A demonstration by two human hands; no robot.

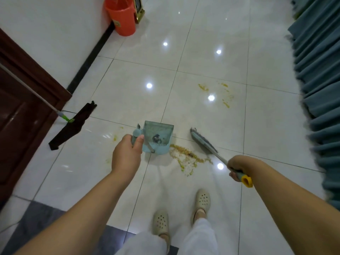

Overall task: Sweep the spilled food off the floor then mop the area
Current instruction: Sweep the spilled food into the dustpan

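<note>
**Colours and patterns of the floor scene**

The floor (202,57) was glossy white tile, faintly veined in cream, with thin dark grout lines. The spilled food (185,155) showed as yellow-brown crumbs with a few green flecks; paler yellow smears (203,87) lay farther off. The dustpan (156,138) was pale teal, mottled with grime inside. The broom (202,142) had a teal-grey head, a silver shaft and a yellow end cap. The mop (72,126) carried a dark brown cloth on a lime-green joint. The bucket (121,15) was orange-red, the curtain (320,74) grey-blue and pleated, the door (22,100) dark reddish brown, and the perforated clogs (202,200) cream.
</note>
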